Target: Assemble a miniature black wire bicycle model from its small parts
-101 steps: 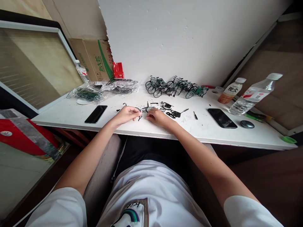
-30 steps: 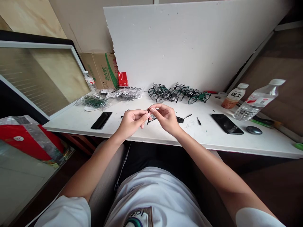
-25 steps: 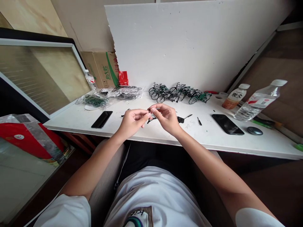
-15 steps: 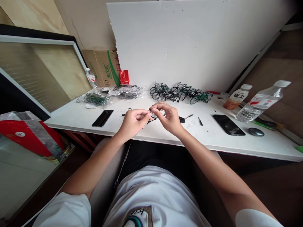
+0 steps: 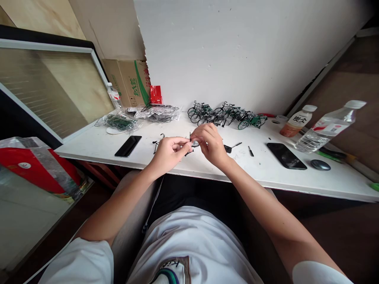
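Note:
My left hand [image 5: 171,153] is closed in a pinch, thumb against index finger, on a small dark part [image 5: 190,139]. Its exact kind is too small to make out. From the other side, the fingertips of my right hand [image 5: 211,145] close on the same part, the remaining fingers curled. Just under the hands lies a spoked model bicycle wheel [image 5: 195,144], half hidden by the fingers. Black handlebars [image 5: 155,142] stick out beyond my left hand. Right of my right hand are a black model piece [image 5: 227,149] and a thin dark rod [image 5: 237,144].
Several model bicycles [image 5: 207,114] stand against the white board. Clear plastic bags of parts [image 5: 118,122] lie back left. Phones lie left [image 5: 128,146] and right [image 5: 286,156]. A small screwdriver [image 5: 250,151], a tea bottle [image 5: 298,121] and a water bottle [image 5: 327,128] are at right.
My right hand has turned, its fingers curling more over the small part. My left hand keeps its pinch with little movement. The camera view has shifted slightly.

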The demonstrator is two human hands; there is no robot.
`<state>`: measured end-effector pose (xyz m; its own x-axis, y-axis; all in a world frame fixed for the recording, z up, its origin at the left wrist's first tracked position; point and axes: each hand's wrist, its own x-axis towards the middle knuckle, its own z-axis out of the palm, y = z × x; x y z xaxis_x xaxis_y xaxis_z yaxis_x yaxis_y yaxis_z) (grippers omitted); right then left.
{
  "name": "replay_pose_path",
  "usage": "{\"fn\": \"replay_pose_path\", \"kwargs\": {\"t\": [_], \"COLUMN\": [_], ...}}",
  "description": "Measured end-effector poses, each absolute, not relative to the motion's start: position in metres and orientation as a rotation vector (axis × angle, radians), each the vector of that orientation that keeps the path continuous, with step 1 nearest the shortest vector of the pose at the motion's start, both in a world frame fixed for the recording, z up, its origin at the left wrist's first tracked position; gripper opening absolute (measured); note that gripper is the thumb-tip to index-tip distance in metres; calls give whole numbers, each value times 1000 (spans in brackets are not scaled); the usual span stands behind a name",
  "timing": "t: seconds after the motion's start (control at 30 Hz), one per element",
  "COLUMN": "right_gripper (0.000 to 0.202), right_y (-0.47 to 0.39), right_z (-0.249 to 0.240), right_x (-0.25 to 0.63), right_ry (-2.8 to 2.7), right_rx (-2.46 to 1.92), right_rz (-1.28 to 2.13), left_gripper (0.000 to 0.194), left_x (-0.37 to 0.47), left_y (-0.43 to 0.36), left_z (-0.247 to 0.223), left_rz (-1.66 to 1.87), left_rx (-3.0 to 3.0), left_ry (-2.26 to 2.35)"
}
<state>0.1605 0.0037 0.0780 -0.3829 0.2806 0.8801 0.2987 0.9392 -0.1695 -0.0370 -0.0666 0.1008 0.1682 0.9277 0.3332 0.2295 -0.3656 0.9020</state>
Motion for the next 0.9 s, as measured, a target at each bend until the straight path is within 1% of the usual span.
{"fn": "replay_pose_path", "kwargs": {"t": [0.27,0.5,0.67,0.9], "right_gripper": [21,20,14,16], "right_y": [0,0,-3,-4], "right_z": [78,80,79,77], "right_x": [159,160,156,153], "right_ry": [-1986,-2009,-1996,-1902], "right_rx": [-388,-416,-425,-414], "right_rz": [-18,-31,-71,-8], "left_gripper": [41,44,44,41], "left_x": [-42,-40,-40,-41], "left_y": [-71,-70,-69,-72], "left_z": [112,110,112,115], "left_rz": [1158,1160,1184,1210], "left_rx": [1677,1663,1636,1622], "left_ry": [1065,1098,1082,1055]}}
